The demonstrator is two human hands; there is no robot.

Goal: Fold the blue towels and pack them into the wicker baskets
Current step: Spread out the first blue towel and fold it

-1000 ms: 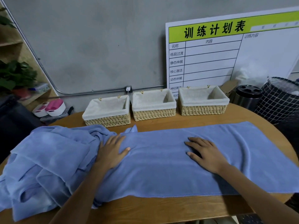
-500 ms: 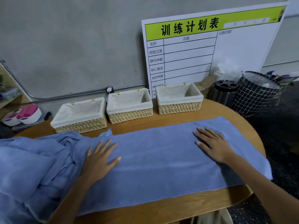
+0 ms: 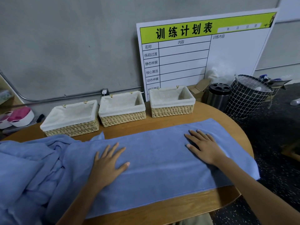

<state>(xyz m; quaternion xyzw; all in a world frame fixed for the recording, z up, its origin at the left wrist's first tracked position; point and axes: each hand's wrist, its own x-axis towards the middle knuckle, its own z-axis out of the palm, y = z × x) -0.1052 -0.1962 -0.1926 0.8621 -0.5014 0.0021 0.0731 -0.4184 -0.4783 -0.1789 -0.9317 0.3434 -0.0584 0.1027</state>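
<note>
Three wicker baskets sit in a row at the far edge of the table (image 3: 191, 207): left basket (image 3: 71, 125), middle basket (image 3: 122, 116), right basket (image 3: 172, 109), all w/ white liners and nothing in them yet. Between them and us lies the spread blue towel (image 3: 159, 161), flat, its long axis running left-right across the tabletop, parallel to the basket row. Its right end drapes just over the round table edge; its left end runs up against the heap of towels (image 3: 26, 172), crumpled and unfolded.

Our left hand (image 3: 108, 164) lies palm-down on the towel near its left part, fingers straight and spread, gripping nothing. Our right hand (image 3: 205, 148) is the same: flat, fingers extended, pressing the cloth toward the right end, nothing pinched.

We judge this to be smoothing before the 1st fold. The relation that matters: the long axis runs hand to hand, so each hand is nearest its own end. Right hand is closer to the free right end, so that end probably gets brought over toward the left.
</note>
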